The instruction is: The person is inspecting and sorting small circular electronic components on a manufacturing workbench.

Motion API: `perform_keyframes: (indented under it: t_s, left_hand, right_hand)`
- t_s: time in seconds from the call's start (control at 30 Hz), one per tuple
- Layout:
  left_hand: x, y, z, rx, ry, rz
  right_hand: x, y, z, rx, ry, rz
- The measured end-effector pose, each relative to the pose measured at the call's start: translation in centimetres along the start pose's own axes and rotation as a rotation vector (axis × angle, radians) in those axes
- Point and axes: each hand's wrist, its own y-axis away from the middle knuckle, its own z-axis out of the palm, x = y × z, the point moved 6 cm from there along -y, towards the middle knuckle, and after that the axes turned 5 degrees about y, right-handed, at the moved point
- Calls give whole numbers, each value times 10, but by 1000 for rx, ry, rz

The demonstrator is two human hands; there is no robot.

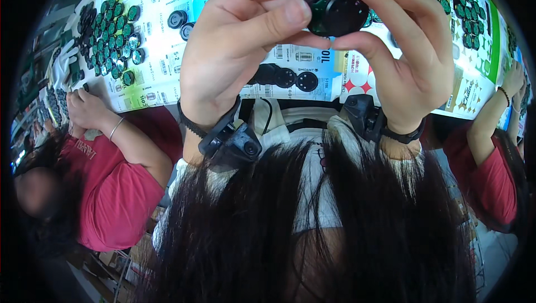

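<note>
Up over the work surface, my left hand and my right hand hold a round black disc-shaped housing between them. A bit of green shows at its left side, by my left thumb. My left thumb and fingers grip that side. My right thumb presses its lower edge while my right fingers reach over its top. Small holes or dots mark its dark face. Just below, a row of similar black round parts lies near the table's close edge. Two more black round pieces rest left of my left hand.
Many round parts with green faces cluster on the left of the printed sheets; more green-faced parts lie far right. Each wrist wears a strapped camera. Co-workers in red sit left and right.
</note>
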Motion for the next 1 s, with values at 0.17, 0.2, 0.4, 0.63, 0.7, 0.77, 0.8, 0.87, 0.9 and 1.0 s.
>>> perform_keyframes:
  t_s: [0.17,0.2,0.4,0.63,0.7,0.77,0.8,0.87,0.9,1.0]
  left_hand:
    - [-8,2,-5,-79,137,-126]
    - [-10,2,-3,-102,158,-140]
    - [-12,3,-3,-109,172,-138]
    - [3,8,16,124,-102,-89]
    - [3,9,14,231,-232,-93]
    - [11,6,12,231,-461,106]
    - [11,5,17,210,-537,181]
    - [12,5,21,170,-616,286]
    - [13,6,22,155,-617,300]
    - [11,5,21,176,-669,272]
  right_hand:
    - [-31,-30,-7,-101,120,147]
    - [-33,-31,-9,-108,132,150]
    - [-34,-31,-11,-127,144,148]
    - [-30,-26,-8,-114,148,106]
    - [-33,-29,-1,-116,140,148]
    - [-36,-31,2,-13,105,143]
    - [-37,-31,3,21,94,144]
    - [-24,-20,11,-20,-188,463]
    - [-25,-21,11,-6,-223,467]
    - [-21,-17,16,-37,-277,532]
